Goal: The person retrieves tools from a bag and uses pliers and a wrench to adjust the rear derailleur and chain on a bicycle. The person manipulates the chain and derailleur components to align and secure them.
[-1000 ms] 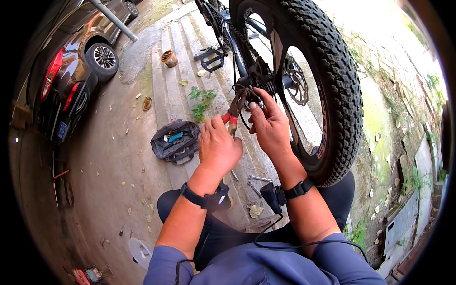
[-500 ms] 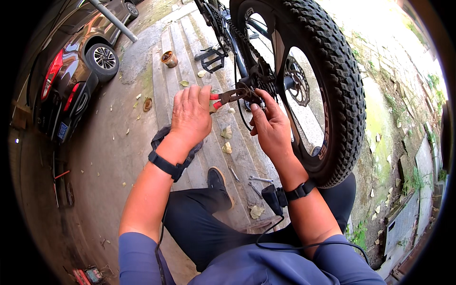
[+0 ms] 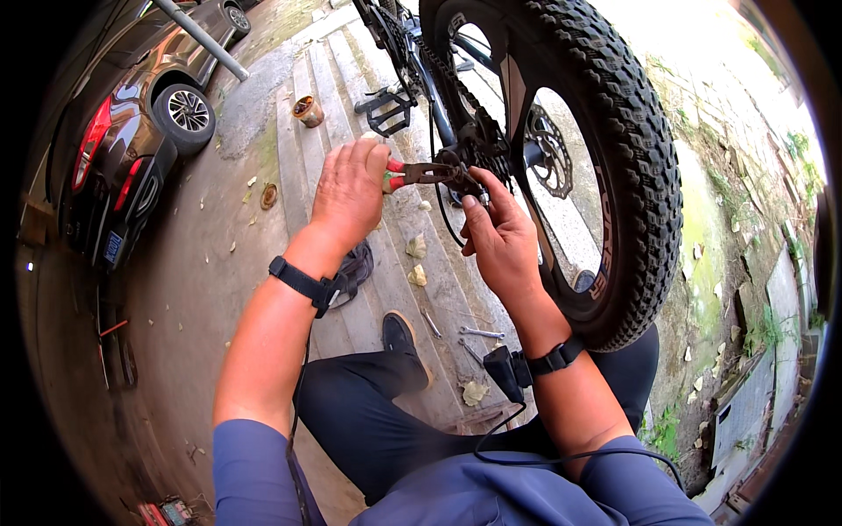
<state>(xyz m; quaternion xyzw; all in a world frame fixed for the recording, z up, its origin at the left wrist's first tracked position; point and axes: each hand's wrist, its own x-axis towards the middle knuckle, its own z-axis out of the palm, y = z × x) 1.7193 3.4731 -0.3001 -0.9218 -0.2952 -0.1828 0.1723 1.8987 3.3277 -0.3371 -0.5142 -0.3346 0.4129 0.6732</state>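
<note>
My left hand (image 3: pixel 349 193) is closed round the red handles of a pair of pliers (image 3: pixel 424 174). Their dark jaws point right and meet the rear derailleur (image 3: pixel 456 172) of a bicycle; what exactly they bite is too small to tell. From the other side, the thumb and forefinger of my right hand (image 3: pixel 504 241) pinch the lower part of the derailleur, with the remaining fingers curled in. Just beyond are the chain and sprockets (image 3: pixel 488 140). The rear wheel's knobbly tyre (image 3: pixel 627 149) rises beside my right hand, with a brake disc (image 3: pixel 550 151) inside the wheel.
Several spanners (image 3: pixel 481 332) lie on the stone steps (image 3: pixel 386 298) near my shoe (image 3: pixel 399 334). A dark bundle (image 3: pixel 354 273) sits below my left wrist. Farther off are a pedal (image 3: pixel 388 114), a small tub (image 3: pixel 308 111), a metal pole (image 3: pixel 206 41) and a parked brown car (image 3: pixel 136 123).
My left hand has shifted slightly left, and the pliers now lie more level. The dark bundle shows more fully beside my wrist. My right hand keeps its place at the derailleur.
</note>
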